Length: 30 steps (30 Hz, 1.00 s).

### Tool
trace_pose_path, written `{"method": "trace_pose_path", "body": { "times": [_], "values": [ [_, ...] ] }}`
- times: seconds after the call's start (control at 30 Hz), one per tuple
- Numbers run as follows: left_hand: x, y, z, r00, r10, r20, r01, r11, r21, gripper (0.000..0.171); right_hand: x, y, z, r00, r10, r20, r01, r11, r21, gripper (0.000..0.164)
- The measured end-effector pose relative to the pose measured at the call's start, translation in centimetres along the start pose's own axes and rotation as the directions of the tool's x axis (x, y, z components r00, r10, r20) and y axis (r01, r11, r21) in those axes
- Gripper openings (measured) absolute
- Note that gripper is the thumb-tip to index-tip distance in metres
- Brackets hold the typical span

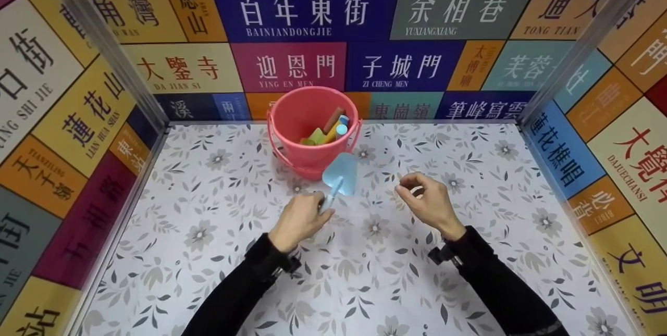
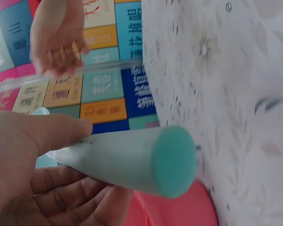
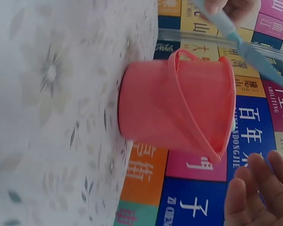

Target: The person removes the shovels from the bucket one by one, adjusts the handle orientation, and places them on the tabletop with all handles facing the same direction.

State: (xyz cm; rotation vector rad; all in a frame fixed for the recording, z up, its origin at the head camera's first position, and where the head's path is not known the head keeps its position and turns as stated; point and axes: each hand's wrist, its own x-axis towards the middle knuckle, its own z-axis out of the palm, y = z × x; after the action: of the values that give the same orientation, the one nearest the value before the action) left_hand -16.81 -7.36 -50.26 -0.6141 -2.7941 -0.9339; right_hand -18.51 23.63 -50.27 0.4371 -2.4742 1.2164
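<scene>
My left hand (image 1: 298, 221) grips a light blue toy shovel (image 1: 340, 175) by its handle, blade angled up and away from me. In the left wrist view the pale handle (image 2: 118, 155), with its green end, lies between thumb and fingers. Just behind the blade stands a pink bucket (image 1: 299, 156), upright with its handle hanging down toward me. My right hand (image 1: 430, 203) hovers to the right of the shovel, its fingers loosely bent and holding nothing. The right wrist view shows those fingers (image 3: 262, 181) relaxed, near the bucket's open top.
Inside the bucket are a brown piece (image 1: 333, 119), a green piece (image 1: 316, 136) and a light blue-ended piece (image 1: 341, 129). A floral cloth (image 1: 375, 273) covers the table. Panels with printed lettering (image 1: 307, 8) border the back and both sides.
</scene>
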Motion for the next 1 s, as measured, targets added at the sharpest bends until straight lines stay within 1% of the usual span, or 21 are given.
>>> {"method": "trace_pose_path", "body": {
  "times": [0.1,0.17,0.23,0.4,0.47,0.5,0.53,0.57,0.6,0.63,0.67,0.73,0.8,0.83,0.87,0.93,1.0],
  "values": [
    [-1.0,-1.0,-1.3,0.998,-0.005,-0.060,0.006,1.000,0.019,0.020,-0.7,0.8,-1.1,0.999,-0.041,0.014,0.042,0.998,-0.057,0.009],
    [-1.9,-1.6,-2.0,0.996,-0.010,-0.084,0.013,1.000,0.026,0.019,-1.2,1.3,-1.7,0.998,-0.065,0.010,0.065,0.994,-0.087,0.010],
    [-2.7,-2.1,-2.6,0.996,-0.030,-0.087,0.033,0.999,0.038,0.019,-1.9,2.0,-2.4,0.996,-0.085,-0.004,0.084,0.989,-0.121,0.010],
    [-4.6,-3.6,-3.8,0.989,-0.116,-0.087,0.120,0.991,0.051,0.024,-3.3,3.6,-4.0,0.991,-0.131,-0.036,0.120,0.968,-0.221,0.014],
    [-5.0,-4.6,-4.4,0.985,-0.145,-0.093,0.150,0.987,0.051,0.025,-3.7,4.3,-4.6,0.990,-0.135,-0.038,0.121,0.959,-0.255,0.014],
    [-5.3,-5.3,-4.6,0.983,-0.150,-0.101,0.157,0.986,0.055,0.025,-4.0,4.6,-4.8,0.991,-0.131,-0.038,0.116,0.956,-0.269,0.015],
    [-5.4,-6.3,-4.7,0.983,-0.156,-0.100,0.162,0.985,0.053,0.026,-4.2,4.9,-5.1,0.992,-0.123,-0.036,0.108,0.953,-0.282,0.015],
    [-5.6,-7.5,-4.7,0.982,-0.160,-0.103,0.166,0.985,0.050,0.026,-4.4,5.2,-5.4,0.993,-0.115,-0.033,0.100,0.951,-0.293,0.015],
    [-5.8,-9.4,-4.3,0.980,-0.164,-0.115,0.172,0.983,0.059,0.029,-4.7,5.4,-5.6,0.994,-0.106,-0.030,0.092,0.948,-0.305,0.016],
    [-6.0,-11.2,-4.0,0.979,-0.175,-0.106,0.181,0.982,0.056,0.031,-4.9,5.6,-5.9,0.995,-0.094,-0.026,0.081,0.946,-0.315,0.016],
    [-6.3,-13.6,-3.3,0.978,-0.179,-0.108,0.187,0.980,0.066,0.034,-5.1,5.8,-6.1,0.996,-0.081,-0.024,0.069,0.942,-0.328,0.016],
    [-6.7,-18.3,-2.1,0.973,-0.210,-0.095,0.219,0.971,0.094,0.039,-5.5,6.1,-6.6,0.998,-0.053,-0.019,0.043,0.937,-0.347,0.016],
    [-7.2,-22.6,-1.0,0.968,-0.241,-0.074,0.249,0.959,0.133,0.042,-5.9,6.4,-7.0,1.000,-0.020,-0.014,0.013,0.931,-0.364,0.017],
    [-7.5,-23.8,-1.1,0.965,-0.257,-0.045,0.261,0.955,0.139,0.043,-6.0,6.5,-7.2,1.000,-0.003,-0.010,-0.001,0.928,-0.371,0.017],
    [-7.7,-25.2,-1.0,0.962,-0.272,-0.033,0.273,0.949,0.159,0.041,-6.2,6.6,-7.4,1.000,0.012,-0.007,-0.014,0.925,-0.380,0.017],
    [-8.1,-26.4,-1.5,0.947,-0.321,0.009,0.315,0.934,0.168,0.038,-6.6,6.9,-7.7,0.999,0.043,-0.001,-0.040,0.917,-0.396,0.019],
    [-8.6,-27.1,-2.1,0.923,-0.381,0.053,0.368,0.915,0.167,0.035,-6.9,7.2,-7.9,0.998,0.066,0.007,-0.057,0.910,-0.411,0.020]
  ]
}}
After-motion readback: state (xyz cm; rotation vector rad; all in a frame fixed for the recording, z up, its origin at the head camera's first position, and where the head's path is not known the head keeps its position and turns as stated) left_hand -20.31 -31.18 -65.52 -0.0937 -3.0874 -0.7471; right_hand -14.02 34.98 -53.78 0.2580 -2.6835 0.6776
